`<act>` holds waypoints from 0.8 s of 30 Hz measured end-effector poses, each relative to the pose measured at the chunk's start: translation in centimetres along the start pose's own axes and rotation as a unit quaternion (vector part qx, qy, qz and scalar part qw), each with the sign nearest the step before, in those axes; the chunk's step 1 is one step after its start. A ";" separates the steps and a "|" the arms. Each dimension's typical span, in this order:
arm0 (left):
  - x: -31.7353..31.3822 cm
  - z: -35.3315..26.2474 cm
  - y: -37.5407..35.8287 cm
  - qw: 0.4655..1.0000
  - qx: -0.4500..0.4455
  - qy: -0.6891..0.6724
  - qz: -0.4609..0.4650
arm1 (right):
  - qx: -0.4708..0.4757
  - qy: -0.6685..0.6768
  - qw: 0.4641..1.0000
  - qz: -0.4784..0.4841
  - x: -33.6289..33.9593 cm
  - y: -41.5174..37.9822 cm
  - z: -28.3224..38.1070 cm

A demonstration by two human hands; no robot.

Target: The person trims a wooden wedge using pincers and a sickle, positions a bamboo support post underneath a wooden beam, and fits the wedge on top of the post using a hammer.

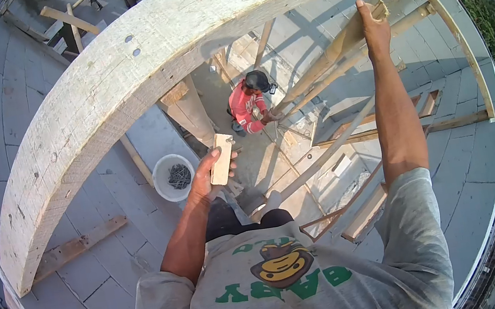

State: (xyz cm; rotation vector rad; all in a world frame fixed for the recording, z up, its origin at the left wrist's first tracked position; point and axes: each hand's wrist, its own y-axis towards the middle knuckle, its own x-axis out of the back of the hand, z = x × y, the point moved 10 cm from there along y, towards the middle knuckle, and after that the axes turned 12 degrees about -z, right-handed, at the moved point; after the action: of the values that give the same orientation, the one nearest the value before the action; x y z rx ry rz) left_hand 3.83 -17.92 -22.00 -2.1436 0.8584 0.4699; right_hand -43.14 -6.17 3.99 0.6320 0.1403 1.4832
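Observation:
My left hand (215,172) is wrapped round a short pale wooden block (221,159), held upright beside a white bucket of nails (169,177). At the upper right my right hand (374,27) grips the top end of a long wooden pole (340,45), which slants down toward a person in a red top (244,105) standing below. That person's hands are at the lower end of the poles. A second long pole (398,26) runs alongside the first. A thick pale beam (135,43) arches above both of my hands.
Grey block walls (104,265) surround the space. A short plank (81,243) lies at the left. A wooden frame (459,52) stands at the right, and another plank (365,213) juts out lower down. The floor below holds scattered wood.

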 end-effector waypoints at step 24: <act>-6.2 12.8 3.5 0.986 0.112 0.122 -0.002 | 0.012 -0.119 0.993 -0.004 6.3 -2.3 -0.4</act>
State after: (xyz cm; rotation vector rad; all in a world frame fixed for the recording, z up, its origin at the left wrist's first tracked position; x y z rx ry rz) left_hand -3.67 -7.12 -28.47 -2.0180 0.9910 0.1006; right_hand -40.57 0.05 4.42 0.8201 -0.0242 1.3881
